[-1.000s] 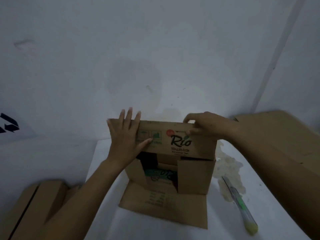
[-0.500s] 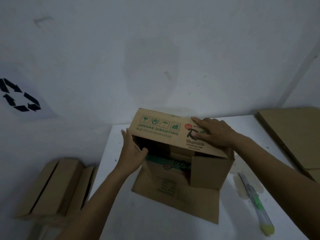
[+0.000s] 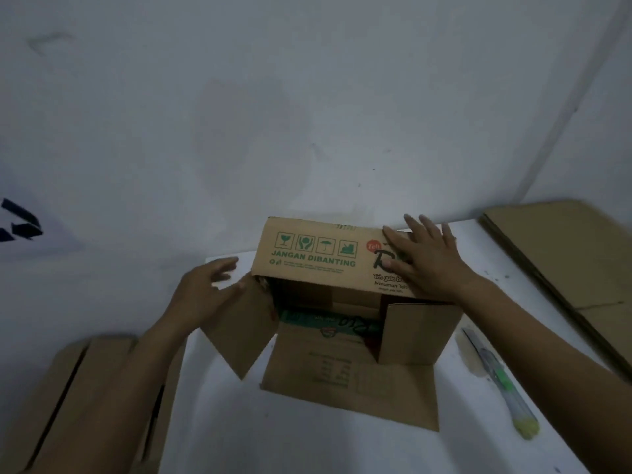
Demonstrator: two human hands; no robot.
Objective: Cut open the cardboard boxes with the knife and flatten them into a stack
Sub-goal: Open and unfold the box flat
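A brown cardboard box (image 3: 318, 258) printed "JANGAN DIBANTING" lies on its side on the white table (image 3: 307, 446), its open end facing me with flaps spread. My right hand (image 3: 422, 260) presses flat on the box's top panel at the right, fingers straight. My left hand (image 3: 205, 289) is at the box's left side, fingers spread, touching the outer face of the left flap (image 3: 239, 328). The bottom flap (image 3: 352, 381) lies flat on the table. A knife (image 3: 499, 381) with a green-yellow handle lies on the table to the right of the box.
Flattened cardboard (image 3: 567, 268) lies at the right on the table's far corner. More cardboard boxes (image 3: 68, 398) sit low at the left beside the table. A white wall stands close behind the box, with a black recycling symbol (image 3: 20, 222) at the left.
The left flap has swung outward to the left, and my left hand has moved out from the box's edge onto it. My right hand stays flat on the top panel, which has tipped back further.
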